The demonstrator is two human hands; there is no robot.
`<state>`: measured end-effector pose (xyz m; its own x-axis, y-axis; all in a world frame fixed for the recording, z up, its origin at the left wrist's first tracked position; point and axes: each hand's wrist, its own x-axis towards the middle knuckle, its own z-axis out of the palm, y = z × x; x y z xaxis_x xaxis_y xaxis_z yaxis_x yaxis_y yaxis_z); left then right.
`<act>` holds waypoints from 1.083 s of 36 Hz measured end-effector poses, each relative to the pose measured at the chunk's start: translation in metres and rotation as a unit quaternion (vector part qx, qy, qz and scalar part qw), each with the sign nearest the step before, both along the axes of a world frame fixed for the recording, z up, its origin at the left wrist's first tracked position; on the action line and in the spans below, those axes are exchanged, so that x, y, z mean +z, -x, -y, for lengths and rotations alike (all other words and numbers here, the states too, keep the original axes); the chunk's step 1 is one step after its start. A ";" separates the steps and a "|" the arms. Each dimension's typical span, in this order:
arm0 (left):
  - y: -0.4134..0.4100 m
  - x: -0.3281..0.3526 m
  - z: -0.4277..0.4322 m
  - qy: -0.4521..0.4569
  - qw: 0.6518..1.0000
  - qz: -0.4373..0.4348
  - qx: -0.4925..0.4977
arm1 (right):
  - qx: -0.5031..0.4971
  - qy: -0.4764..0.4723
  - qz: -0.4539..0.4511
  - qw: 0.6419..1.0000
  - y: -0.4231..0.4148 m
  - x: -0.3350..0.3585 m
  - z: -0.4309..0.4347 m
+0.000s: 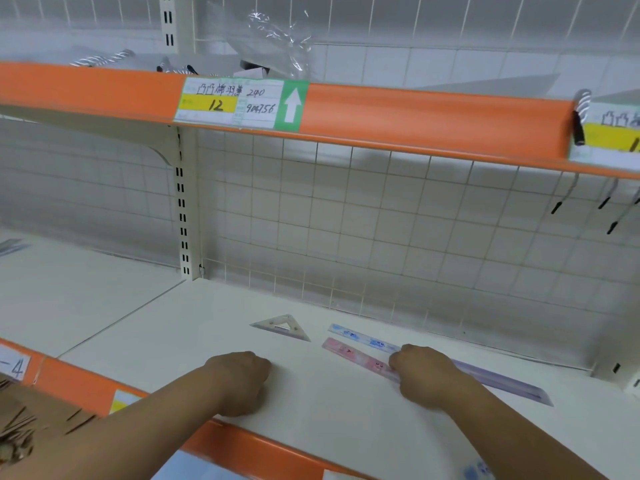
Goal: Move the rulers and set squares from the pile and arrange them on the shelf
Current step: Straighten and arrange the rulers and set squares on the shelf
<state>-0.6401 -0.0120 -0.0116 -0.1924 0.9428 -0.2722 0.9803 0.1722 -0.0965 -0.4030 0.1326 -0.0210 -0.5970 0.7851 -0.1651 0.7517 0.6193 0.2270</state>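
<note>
Left hand (239, 379) balled up empty on shelf (329, 410), right hand (424, 377) gripping pink ruler (353, 355); blue ruler (363, 337) just beyond, set square (294, 329) left.

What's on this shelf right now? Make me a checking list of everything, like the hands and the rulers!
Surface: white shelf, flat.
Job's things: clear set square, blue ruler and pink ruler lie flat, apart; a purple ruler end shows beyond the right hand, whose I cannot tell.
Clutter: crumpled plastic wrap on the upper shelf.
Grippers: left hand is a fist on the shelf, holding nothing seen; right hand pinches the pink ruler.
Cables: nothing seen.
Surroundings: wire grid, price label, hooks.
</note>
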 end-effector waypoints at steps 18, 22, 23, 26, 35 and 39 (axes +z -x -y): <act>-0.044 0.002 -0.019 0.003 0.999 0.008 -0.053 | -0.057 -0.023 -0.059 0.996 -0.056 0.011 0.025; -0.065 0.003 -0.024 0.000 0.996 0.017 -0.086 | -0.079 -0.003 -0.078 0.994 -0.083 0.014 0.035; -0.070 0.003 -0.025 -0.001 0.995 0.019 -0.093 | -0.084 0.002 -0.088 0.993 -0.090 0.014 0.037; -0.081 0.002 -0.027 0.002 0.993 0.024 -0.113 | -0.114 0.044 -0.106 0.987 -0.109 0.014 0.045; -0.093 0.001 -0.028 0.006 0.991 0.028 -0.134 | -0.184 0.173 -0.080 0.964 -0.136 0.014 0.061; -0.093 0.001 -0.028 0.006 0.990 0.026 -0.137 | -0.198 0.190 -0.100 0.956 -0.138 0.010 0.062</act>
